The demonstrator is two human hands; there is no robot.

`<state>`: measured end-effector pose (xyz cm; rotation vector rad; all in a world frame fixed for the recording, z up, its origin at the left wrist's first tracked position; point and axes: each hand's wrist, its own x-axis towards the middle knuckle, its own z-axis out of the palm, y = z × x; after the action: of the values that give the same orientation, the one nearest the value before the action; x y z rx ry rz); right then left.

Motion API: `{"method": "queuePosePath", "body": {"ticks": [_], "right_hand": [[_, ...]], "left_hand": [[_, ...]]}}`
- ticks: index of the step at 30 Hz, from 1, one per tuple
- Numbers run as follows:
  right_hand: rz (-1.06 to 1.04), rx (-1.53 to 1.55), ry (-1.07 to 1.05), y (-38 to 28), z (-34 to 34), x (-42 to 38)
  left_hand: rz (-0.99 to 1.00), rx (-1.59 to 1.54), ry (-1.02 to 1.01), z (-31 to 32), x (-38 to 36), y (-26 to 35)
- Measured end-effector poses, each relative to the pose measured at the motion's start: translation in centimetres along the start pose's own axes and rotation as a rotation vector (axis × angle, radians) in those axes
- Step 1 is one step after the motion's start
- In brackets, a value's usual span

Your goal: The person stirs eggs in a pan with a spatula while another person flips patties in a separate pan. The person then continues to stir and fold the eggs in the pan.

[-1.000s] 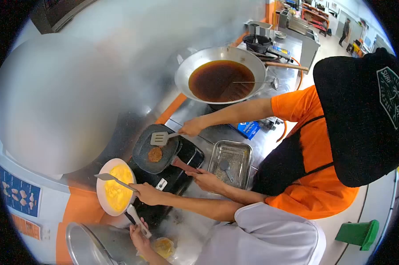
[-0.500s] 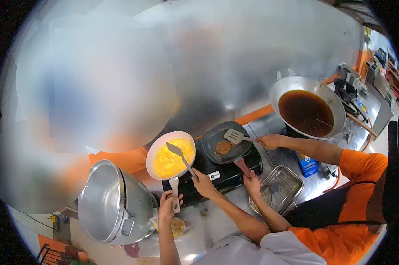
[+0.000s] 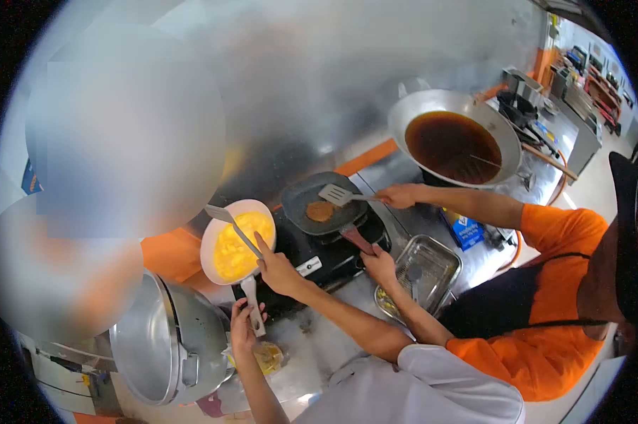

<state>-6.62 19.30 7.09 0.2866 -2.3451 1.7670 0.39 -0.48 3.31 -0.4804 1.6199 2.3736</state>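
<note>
My left hand is closed around the pale handle of a white frying pan, which sits on the black stove. Soft yellow scrambled egg spreads over the pan's base. In my right hand is a grey spatula, with the index finger stretched along its shaft. The spatula's blade is over the pan's far left rim, apart from the egg as far as I can see. Below the pan handle, a small clear bowl with yellow remains stands by my left wrist.
At right, a co-worker in an orange shirt holds a dark square pan with a brown patty and a slotted spatula. Beyond stands a wok of dark liquid. A large metal pot is at left; a wire-mesh tray lies at right.
My spatula has risen off the egg toward the pan's far left rim. The view has swung right, so everything sits further left. My left hand stays on the pan handle.
</note>
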Motion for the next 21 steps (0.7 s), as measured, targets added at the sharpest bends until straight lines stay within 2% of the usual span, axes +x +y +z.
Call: {"method": "queuePosePath", "body": {"ticks": [6, 9, 10, 11, 13, 14, 15, 16, 17, 19, 21], "right_hand": [[0.074, 0.070, -0.023, 2.1, 0.9, -2.3], [0.250, -0.005, -0.053, 0.4, -0.5, -4.2], [0.266, -0.029, -0.119, -1.8, -2.3, -4.8], [0.280, 0.148, -0.126, -2.9, -3.7, -5.6], [0.312, 0.098, 0.019, -2.1, -4.0, -5.6], [0.314, 0.076, 0.056, -1.4, -4.1, -5.7], [0.301, 0.068, 0.062, -1.0, -4.1, -6.0], [0.282, 0.069, 0.050, 0.0, -3.6, -6.2], [0.259, 0.065, 0.022, 0.9, -3.0, -6.5], [0.225, 0.048, -0.053, 2.3, -1.9, -7.1], [0.217, 0.022, -0.125, 3.3, -1.0, -7.6]], "left_hand": [[0.079, -0.100, 0.027, -0.8, 0.1, -0.6], [0.116, -0.035, -0.116, -3.1, 1.1, -1.5], [0.097, -0.038, -0.077, -4.0, 1.2, -1.8], [0.073, -0.033, -0.064, -4.3, 1.1, -1.9], [0.027, 0.019, -0.093, -2.3, -1.0, -0.9], [0.053, -0.058, 0.084, -0.6, -1.8, -1.3], [0.054, -0.069, 0.090, -2.2, -0.7, -1.8], [0.044, 0.101, -0.036, -9.7, 4.1, -3.1], [0.051, 0.116, -0.058, -8.6, 4.2, -2.8], [0.016, -0.145, 0.029, -6.2, 2.8, -3.3], [0.008, -0.110, -0.008, -4.8, 1.2, -2.1]]}}
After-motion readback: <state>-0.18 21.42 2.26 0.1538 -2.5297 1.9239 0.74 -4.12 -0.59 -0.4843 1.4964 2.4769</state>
